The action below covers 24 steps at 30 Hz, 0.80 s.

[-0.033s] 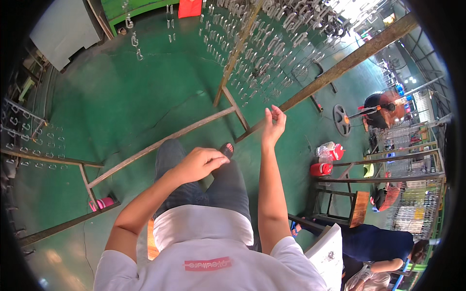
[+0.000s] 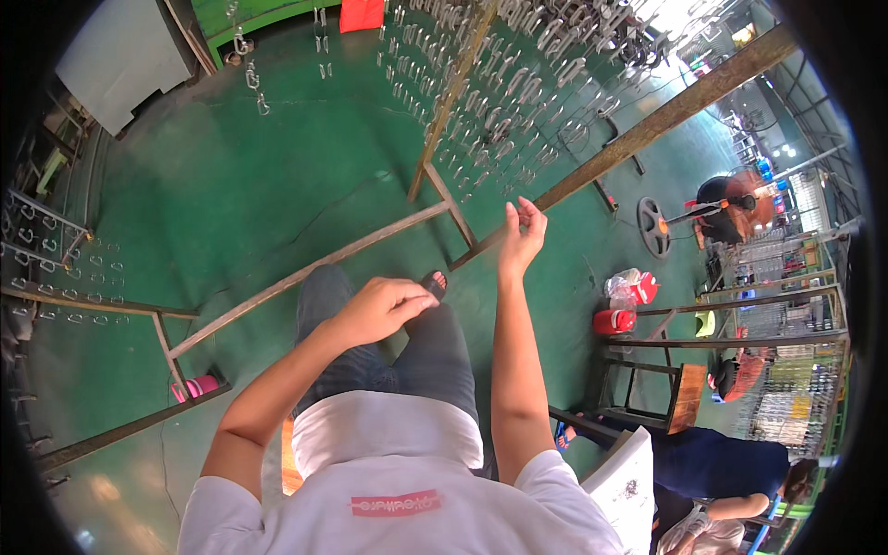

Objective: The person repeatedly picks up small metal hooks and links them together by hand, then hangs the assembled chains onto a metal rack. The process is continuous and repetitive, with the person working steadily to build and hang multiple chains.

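My left hand (image 2: 379, 310) is over my lap, with thumb and fingers pressed together. Whatever lies between them, if anything, is hidden or too small to make out. Further forward and to the right, my right hand (image 2: 524, 239) is raised with thumb and fingers apart, and nothing shows in it. In the picture it overlaps the long brown beam (image 2: 638, 129) of a rack. Beyond the hands, many small metal links shaped like carabiners (image 2: 504, 120) hang in rows. Another line of metal links (image 2: 252, 79) hangs at the far left.
A low metal frame bar (image 2: 314, 268) crosses before my knees. More hanging links (image 2: 79, 268) are at the left. On the right are a fan (image 2: 654, 227), a red container (image 2: 614, 321), a wooden stool (image 2: 685, 398) and a person in dark blue (image 2: 712, 462). A pink object (image 2: 196, 387) lies low left.
The surroundings have shifted very slightly in the view. Both hands keep nearly the same pose and place.
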Each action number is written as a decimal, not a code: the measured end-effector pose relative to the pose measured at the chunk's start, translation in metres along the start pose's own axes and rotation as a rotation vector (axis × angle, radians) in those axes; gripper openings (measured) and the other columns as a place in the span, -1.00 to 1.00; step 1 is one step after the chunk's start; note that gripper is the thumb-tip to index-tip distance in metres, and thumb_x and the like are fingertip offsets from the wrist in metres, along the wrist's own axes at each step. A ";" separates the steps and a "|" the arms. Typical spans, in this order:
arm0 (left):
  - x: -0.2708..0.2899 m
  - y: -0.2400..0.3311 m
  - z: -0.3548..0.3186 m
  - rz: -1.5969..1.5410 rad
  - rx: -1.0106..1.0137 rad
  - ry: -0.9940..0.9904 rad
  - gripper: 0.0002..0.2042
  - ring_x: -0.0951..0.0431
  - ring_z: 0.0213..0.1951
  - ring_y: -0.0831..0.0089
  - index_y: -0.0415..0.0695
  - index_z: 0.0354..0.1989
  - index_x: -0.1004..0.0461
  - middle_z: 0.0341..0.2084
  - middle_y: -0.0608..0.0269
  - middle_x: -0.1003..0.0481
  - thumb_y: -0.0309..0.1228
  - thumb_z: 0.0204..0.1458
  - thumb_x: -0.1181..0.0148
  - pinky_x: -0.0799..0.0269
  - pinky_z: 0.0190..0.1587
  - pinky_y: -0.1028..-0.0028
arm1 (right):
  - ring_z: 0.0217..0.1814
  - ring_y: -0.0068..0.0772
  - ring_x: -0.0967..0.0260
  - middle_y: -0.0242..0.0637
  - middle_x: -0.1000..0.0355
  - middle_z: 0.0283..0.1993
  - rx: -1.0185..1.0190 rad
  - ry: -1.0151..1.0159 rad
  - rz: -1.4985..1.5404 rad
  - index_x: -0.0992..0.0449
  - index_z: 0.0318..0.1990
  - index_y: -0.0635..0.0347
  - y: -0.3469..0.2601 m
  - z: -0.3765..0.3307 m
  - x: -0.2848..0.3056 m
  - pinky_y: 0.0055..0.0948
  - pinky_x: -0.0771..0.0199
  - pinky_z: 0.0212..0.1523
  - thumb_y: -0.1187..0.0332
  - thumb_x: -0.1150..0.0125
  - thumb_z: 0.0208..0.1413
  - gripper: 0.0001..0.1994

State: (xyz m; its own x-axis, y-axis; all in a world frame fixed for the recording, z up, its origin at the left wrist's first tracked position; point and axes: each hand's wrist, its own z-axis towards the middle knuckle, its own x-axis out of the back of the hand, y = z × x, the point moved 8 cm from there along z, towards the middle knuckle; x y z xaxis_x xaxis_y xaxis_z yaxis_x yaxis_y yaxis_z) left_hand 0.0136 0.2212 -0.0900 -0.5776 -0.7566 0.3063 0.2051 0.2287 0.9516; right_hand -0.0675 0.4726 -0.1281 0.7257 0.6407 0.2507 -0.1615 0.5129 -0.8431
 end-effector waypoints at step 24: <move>0.010 -0.067 -0.003 -0.363 0.235 0.281 -0.82 -0.55 -0.41 0.49 -0.24 -0.20 -0.56 -0.37 0.18 -0.59 -0.42 0.14 -0.09 -0.47 -0.29 0.50 | -0.34 -0.59 -0.22 -0.40 -0.29 -0.20 -0.084 -0.036 0.026 -0.55 -0.14 0.20 0.019 -0.001 -0.015 -0.52 -0.29 -0.20 0.28 -0.33 0.05 -0.74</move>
State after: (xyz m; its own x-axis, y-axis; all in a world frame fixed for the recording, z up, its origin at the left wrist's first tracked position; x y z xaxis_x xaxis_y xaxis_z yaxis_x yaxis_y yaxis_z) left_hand -0.0039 0.1963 -0.1507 -0.3375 -0.9408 -0.0322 -0.1708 0.0276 0.9849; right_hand -0.0814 0.4724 -0.1487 0.6970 0.6744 0.2437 -0.1223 0.4467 -0.8863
